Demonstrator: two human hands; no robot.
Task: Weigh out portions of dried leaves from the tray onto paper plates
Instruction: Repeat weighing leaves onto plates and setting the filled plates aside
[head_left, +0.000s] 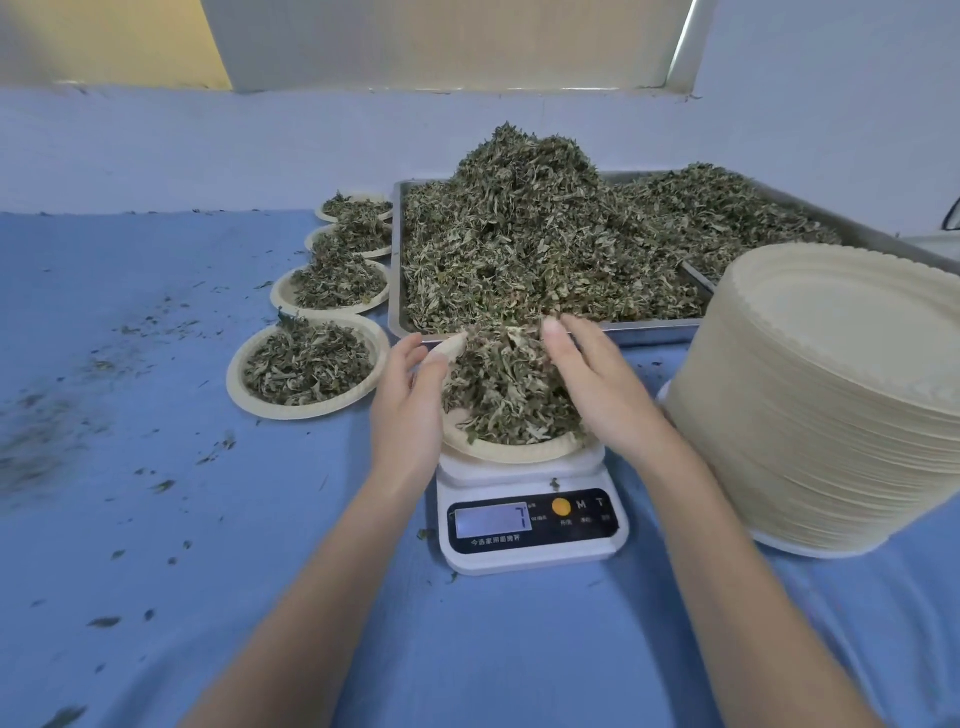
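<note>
A metal tray (644, 332) heaped with dried leaves (524, 223) stands at the back of the blue table. In front of it a white digital scale (530, 535) carries a paper plate (498, 451) tilted up against the tray's front edge. My left hand (408, 410) holds the plate's left rim, thumb over its edge. My right hand (597, 384) lies with straight fingers on the leaves (498, 395) piled on the plate, at its right side. The scale's display is lit.
Several filled paper plates (306, 371) stand in a row left of the tray. A tall stack of empty paper plates (831, 400) rises at the right, close to my right forearm. Leaf crumbs litter the blue cloth (156, 467) at the left.
</note>
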